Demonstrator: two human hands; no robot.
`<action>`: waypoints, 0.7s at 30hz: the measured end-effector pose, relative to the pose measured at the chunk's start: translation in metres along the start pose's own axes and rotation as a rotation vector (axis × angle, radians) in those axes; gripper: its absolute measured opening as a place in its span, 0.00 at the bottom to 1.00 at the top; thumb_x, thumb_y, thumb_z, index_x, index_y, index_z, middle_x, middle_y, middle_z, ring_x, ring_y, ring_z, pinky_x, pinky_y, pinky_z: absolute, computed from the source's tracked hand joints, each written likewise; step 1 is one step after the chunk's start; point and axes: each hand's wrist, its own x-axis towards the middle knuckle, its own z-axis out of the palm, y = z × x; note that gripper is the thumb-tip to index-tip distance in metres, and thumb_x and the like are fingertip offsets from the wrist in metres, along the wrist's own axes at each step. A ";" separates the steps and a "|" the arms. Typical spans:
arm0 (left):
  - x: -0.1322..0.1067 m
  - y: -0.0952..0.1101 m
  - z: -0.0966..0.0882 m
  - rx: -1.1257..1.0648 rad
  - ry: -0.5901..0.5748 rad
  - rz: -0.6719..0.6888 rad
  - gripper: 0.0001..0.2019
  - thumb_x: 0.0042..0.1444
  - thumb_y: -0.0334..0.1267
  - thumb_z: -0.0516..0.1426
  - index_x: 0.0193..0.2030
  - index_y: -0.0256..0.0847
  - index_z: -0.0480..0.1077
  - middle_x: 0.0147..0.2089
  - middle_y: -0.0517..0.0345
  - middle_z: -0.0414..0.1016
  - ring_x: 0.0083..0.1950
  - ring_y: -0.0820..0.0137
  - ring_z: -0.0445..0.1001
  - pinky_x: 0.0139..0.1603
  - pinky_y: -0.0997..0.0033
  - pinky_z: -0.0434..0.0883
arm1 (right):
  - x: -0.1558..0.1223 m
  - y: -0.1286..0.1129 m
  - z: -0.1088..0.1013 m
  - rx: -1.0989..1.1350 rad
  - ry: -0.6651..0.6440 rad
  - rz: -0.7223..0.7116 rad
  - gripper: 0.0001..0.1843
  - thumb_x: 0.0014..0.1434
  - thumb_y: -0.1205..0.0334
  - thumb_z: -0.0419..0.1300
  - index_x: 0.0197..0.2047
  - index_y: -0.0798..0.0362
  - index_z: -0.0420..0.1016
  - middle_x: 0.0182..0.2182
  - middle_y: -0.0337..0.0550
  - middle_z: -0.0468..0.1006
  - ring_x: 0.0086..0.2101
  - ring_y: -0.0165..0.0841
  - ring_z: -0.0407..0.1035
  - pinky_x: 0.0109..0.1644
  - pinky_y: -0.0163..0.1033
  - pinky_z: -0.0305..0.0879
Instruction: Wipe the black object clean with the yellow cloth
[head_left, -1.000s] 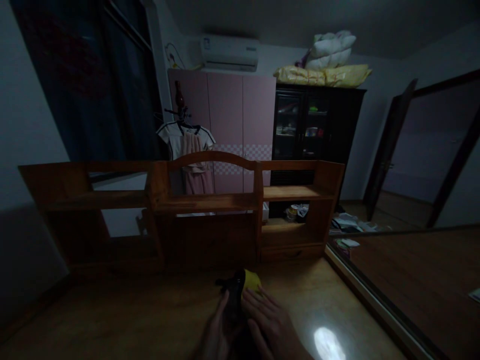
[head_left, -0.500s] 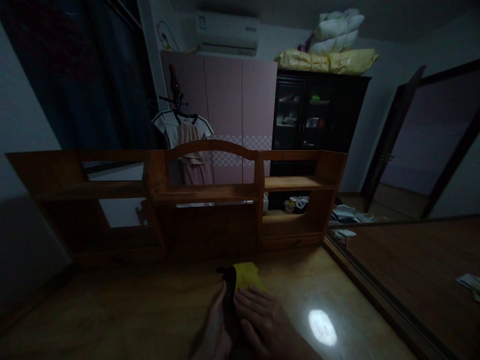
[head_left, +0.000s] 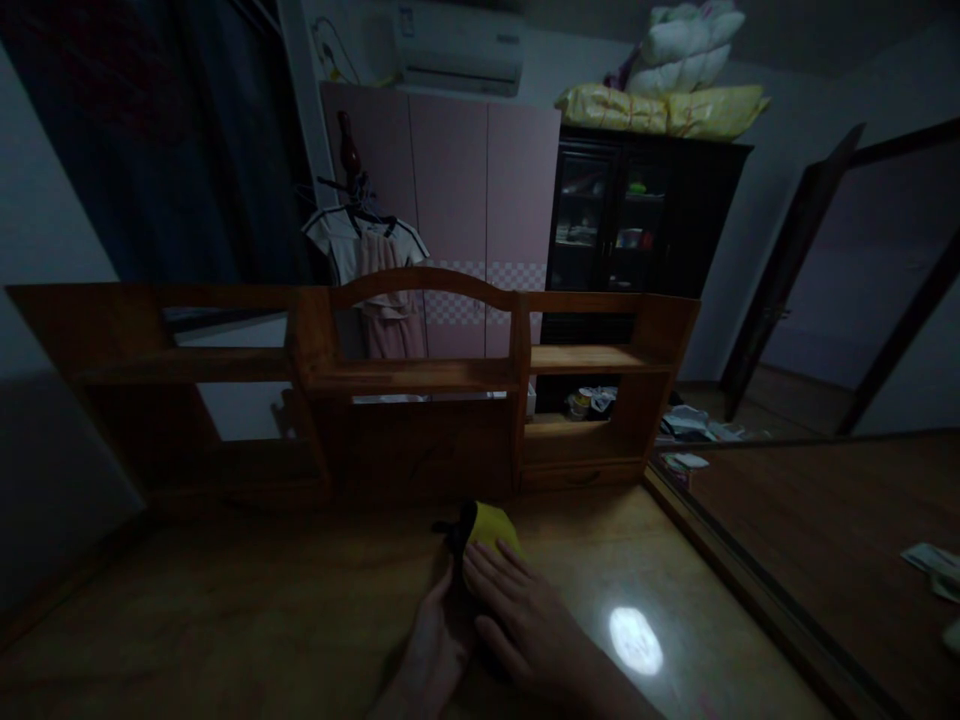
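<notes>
One yellow-and-black item [head_left: 493, 528], soft-looking, lower centre of the frame, over a wooden surface [head_left: 225, 610]. Hazard, in my judgement: slipping out at its top end, should the pressure across it be uneven. Right hand [head_left: 517, 612]: fingers straight, together, laid on the yellow face. Left hand [head_left: 435, 632]: along the dark side, palm inward. Either grip, clamped or merely cupping: cannot tell, undersides hidden.

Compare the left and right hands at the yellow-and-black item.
Placement: the left hand is at the dark side of the yellow-and-black item; the right hand lies on its yellow part.
Pose: the right hand shows its back, fingers stretched out; the left hand is turned sideways, its fingers mostly hidden.
Shared: both are bare.
</notes>
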 end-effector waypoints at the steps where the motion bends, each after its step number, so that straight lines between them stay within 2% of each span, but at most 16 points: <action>1: -0.001 0.000 0.000 0.020 0.001 -0.002 0.17 0.65 0.34 0.45 0.45 0.37 0.75 0.38 0.51 0.81 0.49 0.66 0.76 0.59 0.63 0.67 | 0.000 -0.001 -0.003 0.017 -0.016 -0.010 0.31 0.66 0.62 0.50 0.69 0.53 0.45 0.66 0.44 0.52 0.64 0.38 0.48 0.68 0.49 0.47; 3: -0.003 -0.001 0.000 0.054 -0.017 -0.009 0.17 0.65 0.36 0.45 0.49 0.37 0.73 0.39 0.49 0.81 0.49 0.64 0.77 0.58 0.61 0.68 | -0.001 0.000 -0.007 0.039 -0.018 0.000 0.27 0.66 0.64 0.49 0.67 0.52 0.52 0.63 0.44 0.59 0.62 0.37 0.54 0.67 0.46 0.52; 6: -0.006 -0.002 -0.001 0.075 -0.045 0.000 0.17 0.64 0.37 0.47 0.53 0.36 0.70 0.42 0.48 0.80 0.48 0.61 0.77 0.54 0.57 0.71 | -0.004 0.007 -0.007 0.022 0.046 0.082 0.22 0.66 0.68 0.47 0.62 0.53 0.63 0.57 0.46 0.69 0.57 0.35 0.63 0.63 0.43 0.59; 9: -0.009 -0.003 -0.002 0.082 -0.046 0.012 0.17 0.63 0.37 0.49 0.54 0.35 0.69 0.42 0.47 0.80 0.46 0.60 0.78 0.52 0.54 0.72 | -0.006 0.015 -0.001 -0.021 0.113 0.143 0.20 0.65 0.69 0.47 0.58 0.53 0.69 0.54 0.47 0.73 0.55 0.37 0.67 0.61 0.44 0.63; 13: -0.010 -0.002 0.001 0.063 -0.041 -0.002 0.17 0.62 0.35 0.50 0.55 0.32 0.68 0.41 0.45 0.80 0.45 0.59 0.78 0.52 0.54 0.71 | -0.008 0.019 0.004 -0.043 0.171 0.127 0.19 0.64 0.69 0.48 0.54 0.53 0.73 0.50 0.48 0.76 0.50 0.38 0.71 0.57 0.43 0.67; 17: -0.008 -0.002 0.008 0.020 -0.022 -0.005 0.16 0.63 0.34 0.47 0.53 0.35 0.70 0.36 0.48 0.81 0.39 0.61 0.79 0.49 0.55 0.73 | -0.011 0.012 -0.004 -0.022 0.136 0.077 0.18 0.63 0.69 0.49 0.51 0.54 0.74 0.48 0.48 0.77 0.48 0.37 0.72 0.56 0.42 0.68; 19: -0.007 -0.002 0.009 0.012 -0.015 -0.026 0.17 0.64 0.35 0.45 0.53 0.37 0.70 0.36 0.49 0.81 0.39 0.62 0.79 0.50 0.57 0.73 | -0.011 0.006 -0.011 0.005 0.076 0.055 0.19 0.63 0.68 0.49 0.55 0.53 0.71 0.52 0.47 0.75 0.51 0.36 0.70 0.58 0.41 0.65; 21: -0.005 -0.003 0.008 0.012 -0.014 -0.032 0.17 0.64 0.35 0.45 0.54 0.37 0.70 0.38 0.49 0.80 0.42 0.63 0.79 0.52 0.60 0.71 | -0.009 0.001 -0.015 0.021 0.018 0.041 0.23 0.64 0.65 0.51 0.62 0.53 0.63 0.57 0.46 0.69 0.56 0.36 0.64 0.63 0.42 0.60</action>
